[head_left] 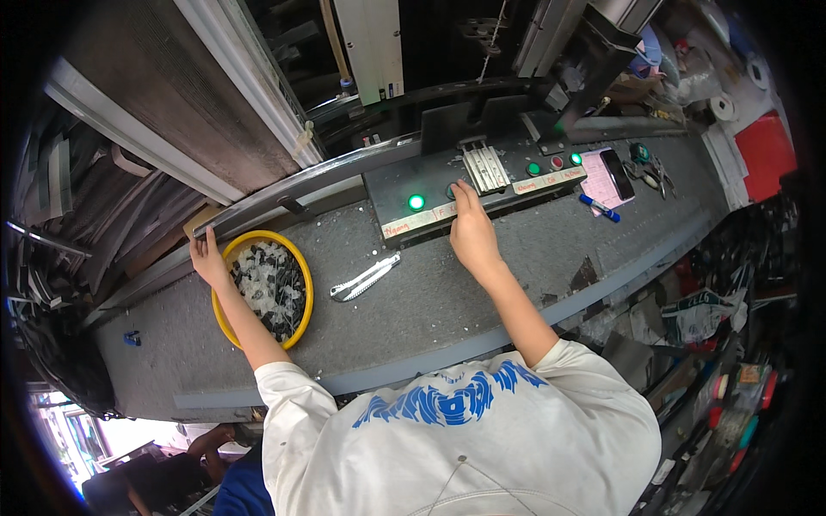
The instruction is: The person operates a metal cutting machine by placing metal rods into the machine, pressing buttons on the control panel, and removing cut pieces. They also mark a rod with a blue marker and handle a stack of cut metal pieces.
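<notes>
Two hands stretched out over the grey worktop (482,301).

The left hand (206,256) reaches to the far rim of the yellow bowl (225,322), grip released, fingers resting there. The right hand (471,230), arm extended right of the bowl, presses a fingertip on the control panel (404,191), grasping nothing.

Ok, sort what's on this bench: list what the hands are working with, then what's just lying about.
In hand:
- left hand at the yellow bowl of small parts
- right hand on the control panel by the lit green button

Lying about:
- metal tool
- blue marker
- pink notepad
</notes>
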`<state>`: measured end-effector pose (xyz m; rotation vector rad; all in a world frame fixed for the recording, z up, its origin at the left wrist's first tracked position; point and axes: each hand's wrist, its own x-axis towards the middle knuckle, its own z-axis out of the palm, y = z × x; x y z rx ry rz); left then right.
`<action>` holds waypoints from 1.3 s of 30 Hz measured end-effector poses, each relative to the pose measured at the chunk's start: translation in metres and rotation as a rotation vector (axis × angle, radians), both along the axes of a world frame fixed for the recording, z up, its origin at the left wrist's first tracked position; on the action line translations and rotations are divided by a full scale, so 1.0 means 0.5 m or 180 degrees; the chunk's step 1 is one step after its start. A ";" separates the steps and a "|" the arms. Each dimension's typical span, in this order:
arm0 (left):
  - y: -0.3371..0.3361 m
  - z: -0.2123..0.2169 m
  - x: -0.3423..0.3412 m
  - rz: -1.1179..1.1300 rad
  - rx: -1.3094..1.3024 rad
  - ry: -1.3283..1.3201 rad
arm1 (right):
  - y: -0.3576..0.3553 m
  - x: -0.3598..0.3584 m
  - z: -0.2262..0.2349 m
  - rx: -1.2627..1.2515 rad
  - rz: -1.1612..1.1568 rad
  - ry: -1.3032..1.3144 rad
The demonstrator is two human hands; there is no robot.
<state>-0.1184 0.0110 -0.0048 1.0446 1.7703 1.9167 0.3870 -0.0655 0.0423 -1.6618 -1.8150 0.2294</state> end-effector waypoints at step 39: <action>0.003 -0.010 0.027 0.0326 -0.0063 0.0497 | 0.044 0.245 -0.095 0.0517 -0.1154 -0.0478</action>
